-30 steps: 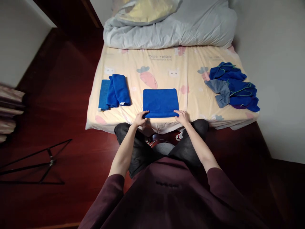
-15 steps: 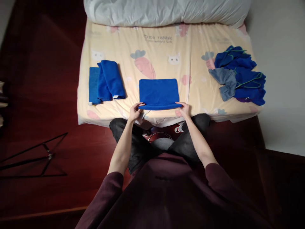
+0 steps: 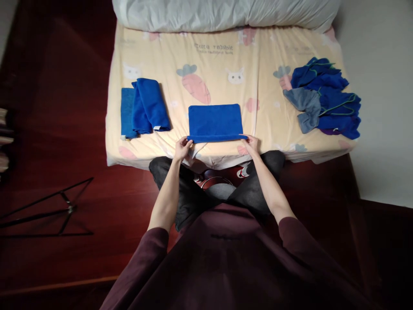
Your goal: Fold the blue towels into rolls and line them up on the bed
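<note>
A blue towel [image 3: 215, 120] lies flat on the bed in front of me, its near edge turned up into a narrow fold. My left hand [image 3: 183, 148] pinches the left end of that fold between thumb and fingers. At the other end, my right hand [image 3: 251, 143] is closed on the fold's right corner. To the left rest several folded blue towels [image 3: 150, 105], partly overlapping, with small white tags showing. Over on the right is a crumpled heap of blue cloths [image 3: 337, 103] with green edging, and a grey cloth [image 3: 305, 107] lies among them.
The bed [image 3: 226, 88] has a yellow sheet printed with carrots and rabbits. A pale rolled quilt [image 3: 226, 15] lies along its far side. A white wall [image 3: 383, 94] borders the right. Black tripod legs [image 3: 64, 211] stand on the dark red floor [image 3: 112, 254] at left.
The near fold of the towel has moved slightly away from me and looks flatter and narrower. Both hands stay on its ends. The view has shifted a little.
</note>
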Tool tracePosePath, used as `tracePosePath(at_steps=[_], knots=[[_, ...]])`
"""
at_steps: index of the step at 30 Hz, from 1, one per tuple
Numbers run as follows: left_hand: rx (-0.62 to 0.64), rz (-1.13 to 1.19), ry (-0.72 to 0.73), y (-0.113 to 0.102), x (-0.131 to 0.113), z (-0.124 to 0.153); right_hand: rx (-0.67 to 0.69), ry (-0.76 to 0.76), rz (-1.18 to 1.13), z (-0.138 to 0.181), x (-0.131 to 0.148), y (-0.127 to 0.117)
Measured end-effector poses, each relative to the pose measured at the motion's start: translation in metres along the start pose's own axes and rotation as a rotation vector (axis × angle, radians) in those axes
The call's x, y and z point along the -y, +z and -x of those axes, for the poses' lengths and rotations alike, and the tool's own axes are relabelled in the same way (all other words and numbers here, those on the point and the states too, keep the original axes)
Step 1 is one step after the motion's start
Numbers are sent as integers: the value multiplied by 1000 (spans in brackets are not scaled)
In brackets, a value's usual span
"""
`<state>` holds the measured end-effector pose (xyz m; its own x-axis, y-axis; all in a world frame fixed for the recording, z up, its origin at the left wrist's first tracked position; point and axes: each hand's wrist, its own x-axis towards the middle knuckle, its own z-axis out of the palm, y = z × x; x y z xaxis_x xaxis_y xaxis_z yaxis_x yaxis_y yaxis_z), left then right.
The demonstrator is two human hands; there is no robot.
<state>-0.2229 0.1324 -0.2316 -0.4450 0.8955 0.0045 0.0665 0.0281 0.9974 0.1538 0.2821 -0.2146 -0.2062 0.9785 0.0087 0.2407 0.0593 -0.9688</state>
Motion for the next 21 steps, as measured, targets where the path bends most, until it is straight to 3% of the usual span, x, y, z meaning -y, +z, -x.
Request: tracePosePath(at_steps=[5, 12, 21], knots=[[-57, -3, -4, 1, 3, -1, -33, 28, -36, -2, -4, 1], [-34, -9, 18, 2, 7, -2, -31, 41, -116, -3, -6, 0], [-56, -76, 55, 3, 3, 0, 2, 5, -38, 4, 1, 0]])
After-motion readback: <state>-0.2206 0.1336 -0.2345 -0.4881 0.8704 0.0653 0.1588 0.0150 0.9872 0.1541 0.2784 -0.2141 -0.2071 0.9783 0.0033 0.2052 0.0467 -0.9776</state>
